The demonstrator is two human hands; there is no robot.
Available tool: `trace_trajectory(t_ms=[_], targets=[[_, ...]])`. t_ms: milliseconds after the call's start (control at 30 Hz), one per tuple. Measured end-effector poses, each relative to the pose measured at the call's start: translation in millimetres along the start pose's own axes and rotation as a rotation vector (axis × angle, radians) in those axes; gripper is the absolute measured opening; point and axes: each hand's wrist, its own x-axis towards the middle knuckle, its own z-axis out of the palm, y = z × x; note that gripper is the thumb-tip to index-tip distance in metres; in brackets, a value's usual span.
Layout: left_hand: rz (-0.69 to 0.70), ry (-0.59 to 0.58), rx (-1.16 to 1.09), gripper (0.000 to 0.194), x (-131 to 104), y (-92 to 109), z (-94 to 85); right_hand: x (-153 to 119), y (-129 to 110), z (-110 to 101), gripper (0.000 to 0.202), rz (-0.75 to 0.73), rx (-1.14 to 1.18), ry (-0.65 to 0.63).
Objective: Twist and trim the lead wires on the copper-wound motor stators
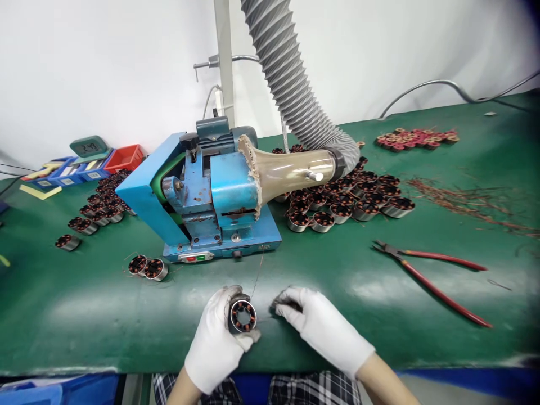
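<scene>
Gripping a wound stator (252,316) in the left hand (214,340), over the bench (105,332), likely to keep the copper coils (241,306) in view. Pointing open end upward, bore axis nearly along the sightline. Pinching narrowly with the right hand (323,326), nearby; cannot tell whether on anything.
</scene>
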Motion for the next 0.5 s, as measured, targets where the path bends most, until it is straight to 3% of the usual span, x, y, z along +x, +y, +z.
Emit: trace_trajectory(t_ms=[100, 200, 267, 400, 467, 500], targets=[[0.021, 0.019, -0.003, 0.063, -0.2, -0.3, 0.9, 14.4, -18.0, 2.8, 0.018, -0.001, 0.356, -0.111], [0.004, 0.031, -0.01, 0.063, -2.8, -2.5, 1.1, 29.0, -27.4, 19.1, 0.012, 0.0, 0.269, 0.039], [-0.006, 0.026, -0.004, 0.06, -4.9, -5.6, 0.3, 37.3, -21.4, 21.6, 0.017, 0.034, 0.198, 0.16], [-0.011, -0.017, -0.014, 0.056, -6.7, -11.9, -1.0, 39.9, 6.6, -7.3, 0.021, 0.117, 0.203, 0.359], [0.003, 0.003, -0.049, 0.067, -8.5, -9.8, -1.3, 30.3, 13.9, -26.5, 0.031, 0.149, 0.246, 0.454], [0.007, 0.068, -0.06, 0.077, -10.5, -6.0, -1.9, 23.1, 13.7, -33.2, 0.034, 0.147, 0.269, 0.484]])
